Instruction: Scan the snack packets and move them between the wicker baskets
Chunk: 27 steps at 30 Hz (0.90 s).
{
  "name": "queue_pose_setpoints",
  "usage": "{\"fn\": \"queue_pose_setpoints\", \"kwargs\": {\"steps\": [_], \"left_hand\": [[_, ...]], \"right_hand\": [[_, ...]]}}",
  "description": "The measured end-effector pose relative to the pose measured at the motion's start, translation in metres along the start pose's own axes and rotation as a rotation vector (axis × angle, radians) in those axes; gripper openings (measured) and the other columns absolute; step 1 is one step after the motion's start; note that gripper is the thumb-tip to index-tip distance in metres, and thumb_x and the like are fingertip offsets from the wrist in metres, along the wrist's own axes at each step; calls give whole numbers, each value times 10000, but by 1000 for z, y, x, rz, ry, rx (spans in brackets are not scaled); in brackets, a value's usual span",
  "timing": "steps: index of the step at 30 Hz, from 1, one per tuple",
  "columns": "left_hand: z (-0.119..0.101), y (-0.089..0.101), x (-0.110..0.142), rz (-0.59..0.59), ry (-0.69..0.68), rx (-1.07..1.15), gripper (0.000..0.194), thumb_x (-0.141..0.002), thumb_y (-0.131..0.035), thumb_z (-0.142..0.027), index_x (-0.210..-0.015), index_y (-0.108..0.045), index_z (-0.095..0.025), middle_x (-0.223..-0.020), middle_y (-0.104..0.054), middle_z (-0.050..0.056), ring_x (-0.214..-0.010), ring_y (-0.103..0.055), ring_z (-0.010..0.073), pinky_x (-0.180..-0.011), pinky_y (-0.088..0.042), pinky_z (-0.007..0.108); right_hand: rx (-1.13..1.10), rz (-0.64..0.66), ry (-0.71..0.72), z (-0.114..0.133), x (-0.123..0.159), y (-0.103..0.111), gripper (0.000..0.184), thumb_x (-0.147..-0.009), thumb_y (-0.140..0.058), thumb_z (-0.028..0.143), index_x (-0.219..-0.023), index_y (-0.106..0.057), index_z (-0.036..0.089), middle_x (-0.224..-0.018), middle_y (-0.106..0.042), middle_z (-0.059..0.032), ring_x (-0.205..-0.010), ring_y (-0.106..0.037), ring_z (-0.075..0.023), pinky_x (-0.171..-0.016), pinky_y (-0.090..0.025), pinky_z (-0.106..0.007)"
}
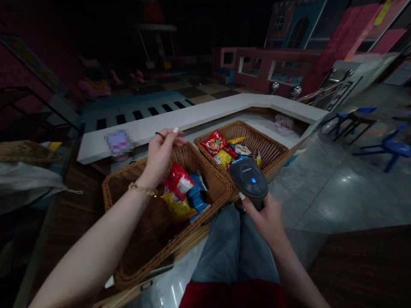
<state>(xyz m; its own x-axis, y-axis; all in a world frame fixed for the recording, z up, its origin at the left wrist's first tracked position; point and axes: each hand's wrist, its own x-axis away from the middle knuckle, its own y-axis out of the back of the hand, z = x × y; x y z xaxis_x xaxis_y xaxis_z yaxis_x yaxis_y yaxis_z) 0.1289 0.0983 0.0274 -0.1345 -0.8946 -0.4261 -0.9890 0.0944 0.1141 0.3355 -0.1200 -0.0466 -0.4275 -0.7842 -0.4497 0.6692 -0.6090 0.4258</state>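
My left hand [164,147] is over the left wicker basket [109,188], its fingers loosely bent and apart, with nothing visible in them. Just below it is a red snack bag [179,179], close to a yellow snack bag [178,207] and a blue snack bag [197,194]. My right hand [268,216] grips a dark barcode scanner [248,177] by its handle; a blue light glows on its top. Beyond the scanner, the right wicker basket [269,147] holds several snack packets, among them a red one [214,142] and a yellow one [223,158].
A white counter [205,109] runs behind both baskets, with a blurred purple item [118,142] at its left end. Grey cloth [28,184] lies at far left. Blue stools [394,147] stand on the tiled floor at right. A piano-key mat [138,113] lies beyond the counter.
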Motion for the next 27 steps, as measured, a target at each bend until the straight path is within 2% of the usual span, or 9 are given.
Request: {"fn": "queue_pose_setpoints", "kwargs": {"steps": [3,5,8,10,13,17,21,25,27], "left_hand": [[3,-5,2,52,14,-38,165,-919,-639,-336,-923,-667,-174,-786,-721,38,-810,-690,161,-862,-529,302],[7,-11,1,131,34,-71,148,-897,-647,-286,-986,-668,-169,-802,-725,36,-838,-697,167,-887,-525,312],[16,-22,-6,299,57,-202,238,-855,-657,-226,-1086,-671,-166,-832,-730,38,-824,-698,179,-848,-535,326],[22,-33,-16,399,28,-329,333,-836,-656,-196,-1167,-670,-170,-932,-752,63,-850,-705,197,-845,-543,343],[31,-55,-35,498,-87,-572,474,-834,-660,-198,-1308,-645,-170,-1157,-746,123,-1045,-703,262,-977,-516,389],[50,-88,-61,538,-169,-904,625,-852,-648,-224,-1458,-545,-112,-1468,-587,195,-1384,-516,347,-1186,-354,456],[69,-107,-75,538,-133,-1135,674,-893,-622,-337,-1502,-499,-76,-1656,-324,232,-1555,-222,423,-1251,-148,597],[75,-110,-71,616,-201,-1176,617,-886,-617,-353,-1458,-576,-125,-1674,-314,187,-1575,-134,434,-1248,-26,632],[72,-108,-66,661,-237,-1122,577,-876,-627,-332,-1430,-614,-171,-1619,-427,160,-1559,-207,416,-1251,-40,613]], "right_hand": [[2,4,-2,-1,0,-1,128,-869,-629,344,-840,-641,220,-736,-718,-26,-657,-667,-218,-611,-514,-302],[8,9,-4,-3,0,-1,129,-866,-634,345,-837,-640,219,-731,-720,-26,-649,-669,-220,-603,-513,-304],[6,15,-1,-5,0,0,115,-865,-627,331,-859,-645,217,-747,-730,-28,-660,-679,-225,-612,-523,-310],[-5,29,5,-6,-1,0,99,-867,-613,309,-877,-649,218,-770,-738,-31,-684,-691,-228,-632,-534,-314],[-19,40,6,-6,-2,0,83,-866,-607,292,-881,-650,222,-787,-743,-33,-703,-699,-229,-644,-542,-314],[-41,47,-2,-5,-3,-1,62,-857,-611,276,-871,-642,224,-783,-738,-28,-703,-696,-226,-644,-545,-311],[-66,55,-1,-6,-3,-2,72,-853,-613,276,-900,-640,228,-801,-741,-29,-725,-704,-230,-670,-559,-317],[-46,59,-8,-9,-2,-1,79,-858,-617,269,-915,-646,222,-812,-740,-32,-736,-703,-232,-670,-551,-319],[-45,59,-6,-9,-1,-1,86,-859,-618,266,-924,-650,219,-821,-742,-32,-740,-702,-231,-669,-547,-316]]}}
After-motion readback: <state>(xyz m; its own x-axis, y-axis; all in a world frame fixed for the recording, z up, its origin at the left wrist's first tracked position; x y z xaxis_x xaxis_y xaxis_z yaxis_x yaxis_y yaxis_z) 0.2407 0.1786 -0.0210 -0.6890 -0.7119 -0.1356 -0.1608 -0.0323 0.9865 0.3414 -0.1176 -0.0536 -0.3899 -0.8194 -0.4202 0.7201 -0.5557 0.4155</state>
